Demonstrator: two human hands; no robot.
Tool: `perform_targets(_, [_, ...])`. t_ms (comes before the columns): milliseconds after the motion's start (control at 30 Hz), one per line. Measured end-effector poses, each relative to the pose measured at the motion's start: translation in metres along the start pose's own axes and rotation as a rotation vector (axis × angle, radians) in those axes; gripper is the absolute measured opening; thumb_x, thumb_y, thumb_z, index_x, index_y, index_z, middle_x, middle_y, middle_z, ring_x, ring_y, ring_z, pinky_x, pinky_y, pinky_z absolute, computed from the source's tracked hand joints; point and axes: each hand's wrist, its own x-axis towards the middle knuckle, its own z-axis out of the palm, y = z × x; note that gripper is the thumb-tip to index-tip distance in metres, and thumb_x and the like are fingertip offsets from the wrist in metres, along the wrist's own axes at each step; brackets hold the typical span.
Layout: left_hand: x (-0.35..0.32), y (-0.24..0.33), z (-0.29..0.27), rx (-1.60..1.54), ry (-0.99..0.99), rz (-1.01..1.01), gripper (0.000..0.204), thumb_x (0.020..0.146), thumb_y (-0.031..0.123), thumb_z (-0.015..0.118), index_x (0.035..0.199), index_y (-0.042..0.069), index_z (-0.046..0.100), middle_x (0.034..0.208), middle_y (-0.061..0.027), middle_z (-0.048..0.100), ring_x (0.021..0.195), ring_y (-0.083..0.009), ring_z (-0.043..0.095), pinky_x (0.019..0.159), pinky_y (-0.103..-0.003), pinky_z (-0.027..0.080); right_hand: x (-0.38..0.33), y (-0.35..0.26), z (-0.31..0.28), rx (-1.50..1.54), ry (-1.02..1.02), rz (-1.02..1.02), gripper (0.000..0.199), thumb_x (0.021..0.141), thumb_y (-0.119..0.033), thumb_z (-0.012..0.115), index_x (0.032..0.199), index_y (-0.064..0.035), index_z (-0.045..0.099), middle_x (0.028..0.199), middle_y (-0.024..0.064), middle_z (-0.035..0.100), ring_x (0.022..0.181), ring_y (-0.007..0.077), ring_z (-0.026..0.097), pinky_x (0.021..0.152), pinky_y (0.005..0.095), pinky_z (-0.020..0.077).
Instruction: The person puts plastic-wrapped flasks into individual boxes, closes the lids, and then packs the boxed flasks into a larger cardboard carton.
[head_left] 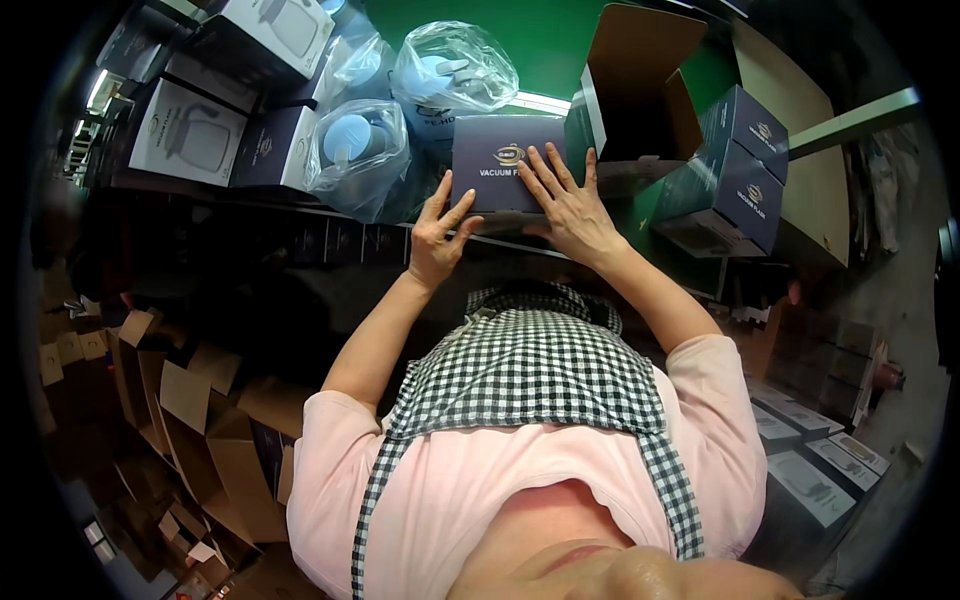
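Note:
A dark blue rectangular box (492, 150) lies on the green table top (540, 45) at the near edge. My left hand (438, 232) grips its lower left corner, fingers spread up the side. My right hand (565, 205) lies flat on the box's right part, fingers apart and pressing on the lid. Both forearms come up from my pink sleeves over a black-and-white checked apron.
Flasks in clear plastic bags (452, 68) lie left of the box, with white and blue boxes (200, 135) beyond. An open brown carton (640, 85) and stacked blue boxes (735, 165) stand right. Flat cardboard pieces (200, 420) pile on the floor left.

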Motion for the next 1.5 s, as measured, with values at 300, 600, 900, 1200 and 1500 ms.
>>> perform_targets(300, [0.047,0.025,0.000,0.252,-0.216,0.354,0.036,0.068,0.014,0.080,0.102,0.008,0.070,0.107,-0.0093,0.062,0.104,-0.0277,0.057,0.090,-0.038,0.045,-0.013,-0.033,0.053,0.343,0.699,-0.198,0.020,0.079,-0.004,0.070,0.097,-0.0104,0.070,0.111,0.0061,0.062,0.118,0.0268,0.057,0.109,0.0581,0.0341])
perform_targets(600, [0.054,-0.006,0.013,0.118,0.048,-0.032,0.046,0.089,0.019,0.069,0.128,-0.001,0.055,0.128,-0.0240,0.052,0.117,-0.0371,0.052,0.101,-0.041,0.041,-0.002,-0.036,0.051,0.111,0.626,-0.044,0.035,0.080,-0.009,0.065,0.115,-0.0130,0.069,0.115,0.0076,0.062,0.114,0.0234,0.059,0.099,0.0415,0.0427])
perform_targets(900, [0.049,-0.035,0.035,-0.303,-0.065,-0.346,0.082,0.089,0.035,0.070,0.145,-0.008,0.028,0.133,-0.0278,0.049,0.123,-0.0347,0.051,0.102,-0.038,0.041,-0.007,-0.029,0.055,0.005,0.579,-0.082,0.033,0.084,-0.015,0.064,0.116,-0.0122,0.069,0.126,0.0064,0.063,0.115,0.0196,0.059,0.094,0.0365,0.0425])
perform_targets(1200, [0.046,-0.038,0.031,-0.350,-0.100,-0.461,0.075,0.088,0.037,0.071,0.139,-0.006,0.038,0.132,-0.0243,0.050,0.121,-0.0309,0.052,0.101,-0.037,0.042,-0.001,-0.029,0.058,0.124,0.720,-0.094,0.024,0.076,-0.016,0.075,0.100,-0.0134,0.073,0.110,0.0026,0.070,0.103,0.0163,0.065,0.087,0.0307,0.0442])
perform_targets(1500, [0.046,-0.021,0.021,-0.959,-0.229,-0.998,0.073,0.091,0.036,0.067,0.146,0.002,0.031,0.136,-0.0143,0.047,0.124,-0.0239,0.048,0.103,-0.034,0.040,0.002,-0.025,0.042,0.214,0.752,0.556,0.071,0.081,-0.037,0.076,0.132,0.0043,0.051,0.127,0.0241,0.058,0.116,0.0345,0.058,0.100,0.0385,0.0429])
